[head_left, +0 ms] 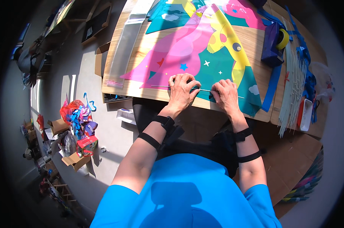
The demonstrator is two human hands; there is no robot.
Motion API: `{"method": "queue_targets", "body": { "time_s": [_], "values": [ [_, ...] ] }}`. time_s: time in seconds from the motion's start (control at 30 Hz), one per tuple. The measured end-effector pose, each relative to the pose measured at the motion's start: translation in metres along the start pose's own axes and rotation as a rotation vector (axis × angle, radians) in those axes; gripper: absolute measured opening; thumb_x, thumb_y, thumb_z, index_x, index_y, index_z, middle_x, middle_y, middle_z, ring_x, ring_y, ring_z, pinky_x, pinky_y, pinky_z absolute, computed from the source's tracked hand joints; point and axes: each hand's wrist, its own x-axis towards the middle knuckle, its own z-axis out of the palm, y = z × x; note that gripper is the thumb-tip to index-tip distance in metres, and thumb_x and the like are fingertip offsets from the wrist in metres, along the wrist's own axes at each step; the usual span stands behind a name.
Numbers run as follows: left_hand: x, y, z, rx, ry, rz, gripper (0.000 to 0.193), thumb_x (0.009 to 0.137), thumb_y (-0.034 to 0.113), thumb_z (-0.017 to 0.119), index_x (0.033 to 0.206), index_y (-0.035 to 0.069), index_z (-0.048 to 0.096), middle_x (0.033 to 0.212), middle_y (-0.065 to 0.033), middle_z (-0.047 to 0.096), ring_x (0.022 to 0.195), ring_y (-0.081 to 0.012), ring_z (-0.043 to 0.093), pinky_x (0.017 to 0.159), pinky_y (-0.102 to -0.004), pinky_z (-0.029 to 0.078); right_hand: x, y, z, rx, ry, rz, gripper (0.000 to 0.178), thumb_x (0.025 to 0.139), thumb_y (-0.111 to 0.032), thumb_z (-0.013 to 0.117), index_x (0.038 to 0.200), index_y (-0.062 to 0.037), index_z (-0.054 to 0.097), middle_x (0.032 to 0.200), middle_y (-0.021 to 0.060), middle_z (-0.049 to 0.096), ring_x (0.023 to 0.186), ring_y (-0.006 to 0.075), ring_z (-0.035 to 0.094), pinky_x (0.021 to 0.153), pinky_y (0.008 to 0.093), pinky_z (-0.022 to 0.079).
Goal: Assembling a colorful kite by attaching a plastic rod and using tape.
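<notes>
A thin pale rod lies crosswise along the near edge of a brightly printed kite cloth in pink, teal and yellow. My left hand pinches the rod left of its middle, fingers curled over the cloth's edge. Farther right, my right hand is closed on the same rod, thumb and fingers together. Both rod ends stick out past my hands. What the fingertips do under the cloth is hidden. The cloth spreads flat over the wooden table, its pink folds running away from me.
More printed cloths lie at the far side. A clear plastic sleeve runs along the left. At right are a purple tape dispenser, blue ribbon and a bundle of pale rods. Boxes and a colourful heap stand on the floor.
</notes>
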Motion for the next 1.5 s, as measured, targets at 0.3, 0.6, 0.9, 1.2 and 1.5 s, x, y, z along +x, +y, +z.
{"method": "queue_targets", "body": {
  "time_s": [0.3, 0.6, 0.9, 1.2, 1.5],
  "values": [
    [0.0006, -0.0002, 0.0012, -0.001, -0.001, 0.002, 0.018, 0.071, 0.020, 0.075, 0.087, 0.021, 0.067, 0.100, 0.0017, 0.053, 0.106, -0.0206, 0.048, 0.099, -0.0477, 0.027, 0.0017, -0.0008, -0.0001, -0.011, 0.004, -0.009, 0.013, 0.072, -0.014, 0.072, 0.080, -0.0143, 0.062, 0.081, 0.0024, 0.057, 0.088, 0.0233, 0.054, 0.083, 0.0407, 0.037],
    [0.0004, 0.0006, -0.0002, -0.003, 0.008, -0.006, 0.018, 0.071, 0.020, 0.076, 0.087, 0.021, 0.068, 0.099, 0.0019, 0.053, 0.106, -0.0212, 0.049, 0.098, -0.0468, 0.027, 0.0027, -0.0063, 0.0002, -0.007, -0.007, -0.011, 0.012, 0.072, -0.014, 0.071, 0.080, -0.0138, 0.061, 0.081, 0.0030, 0.057, 0.088, 0.0236, 0.054, 0.084, 0.0415, 0.037],
    [0.0008, -0.0001, -0.0020, 0.033, -0.020, 0.002, 0.020, 0.072, 0.020, 0.075, 0.091, 0.021, 0.068, 0.100, 0.0018, 0.055, 0.105, -0.0198, 0.049, 0.096, -0.0430, 0.029, 0.0020, -0.0048, 0.0032, -0.001, 0.036, -0.030, 0.012, 0.071, -0.013, 0.071, 0.079, -0.0132, 0.062, 0.081, 0.0029, 0.057, 0.088, 0.0229, 0.054, 0.082, 0.0402, 0.036],
    [0.0022, 0.0012, -0.0010, 0.034, -0.026, 0.002, 0.021, 0.071, 0.021, 0.076, 0.091, 0.022, 0.069, 0.100, 0.0024, 0.056, 0.105, -0.0195, 0.049, 0.097, -0.0437, 0.028, 0.0003, -0.0028, 0.0050, 0.006, 0.066, -0.014, 0.014, 0.070, -0.012, 0.072, 0.080, -0.0128, 0.062, 0.080, 0.0033, 0.057, 0.087, 0.0233, 0.055, 0.083, 0.0410, 0.036],
    [0.0025, 0.0016, -0.0024, 0.027, -0.023, 0.008, 0.022, 0.071, 0.020, 0.076, 0.091, 0.022, 0.069, 0.100, 0.0025, 0.056, 0.105, -0.0191, 0.049, 0.096, -0.0425, 0.028, 0.0002, -0.0040, 0.0050, 0.002, 0.065, -0.003, 0.015, 0.071, -0.011, 0.072, 0.081, -0.0131, 0.061, 0.081, 0.0027, 0.056, 0.087, 0.0232, 0.054, 0.083, 0.0411, 0.036]
  ]
}}
